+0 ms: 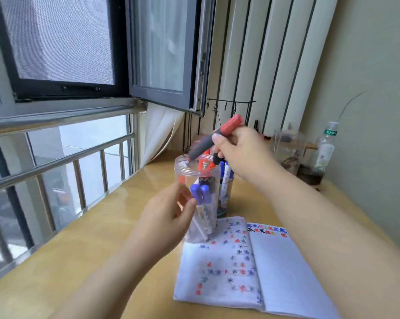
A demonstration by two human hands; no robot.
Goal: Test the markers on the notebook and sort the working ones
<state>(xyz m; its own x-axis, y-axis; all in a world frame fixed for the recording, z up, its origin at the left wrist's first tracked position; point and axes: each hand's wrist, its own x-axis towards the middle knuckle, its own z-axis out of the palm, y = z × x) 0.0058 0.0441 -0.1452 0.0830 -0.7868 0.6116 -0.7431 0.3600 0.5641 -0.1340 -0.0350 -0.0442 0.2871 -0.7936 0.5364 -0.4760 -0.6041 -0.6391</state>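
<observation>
Right hand (240,153) grips a marker (214,139) over the jar (194,176), which the left hand (169,212) holds

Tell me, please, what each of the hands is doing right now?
Left hand: grips the clear jar.
Right hand: holds a red-capped marker.

Bare wooden desk (83,249) left of clear jar (195,178), notebook (275,272) in front, glass cup (225,199) behind.
</observation>
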